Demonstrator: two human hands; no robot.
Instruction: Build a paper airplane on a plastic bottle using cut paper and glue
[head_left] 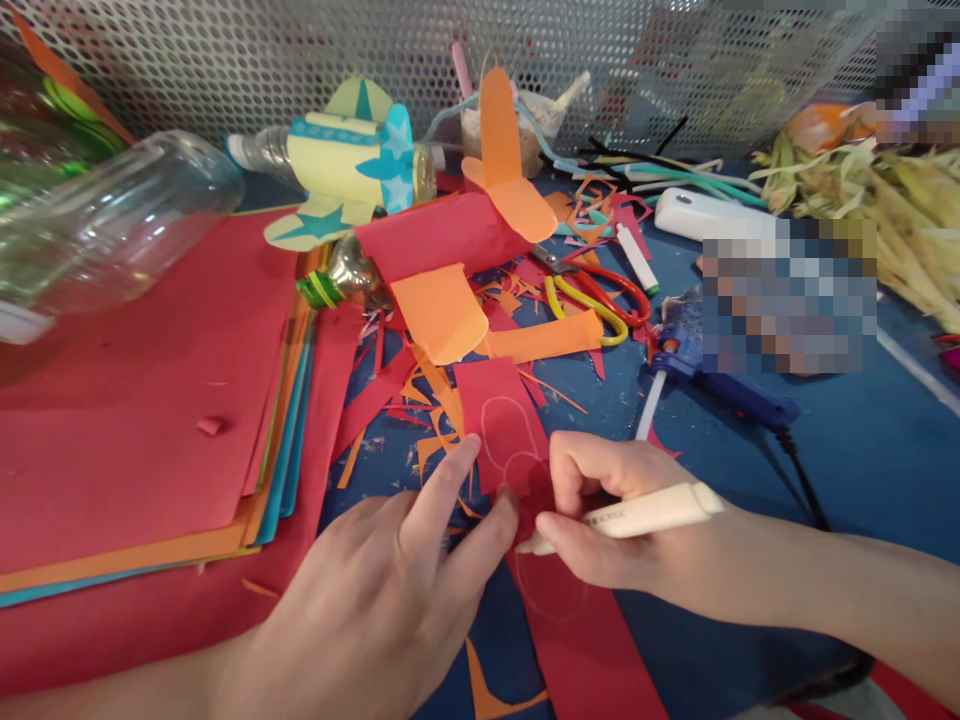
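Note:
My left hand [390,585] lies open, fingers spread, pressing a red paper strip [506,425] flat on the blue table [885,450]. A faint white outline is drawn on the strip. My right hand [622,530] is closed around a cream-coloured pen [645,512], its tip touching the red strip just right of my left index finger.
A stack of coloured paper sheets [150,400] lies at left, a clear plastic bottle [105,225] above it. Two paper-covered bottle planes [435,240] [352,160] sit behind. Scissors [592,295], a blue glue gun [697,365], paper scraps and corn husks [900,210] crowd the right. Mesh fence behind.

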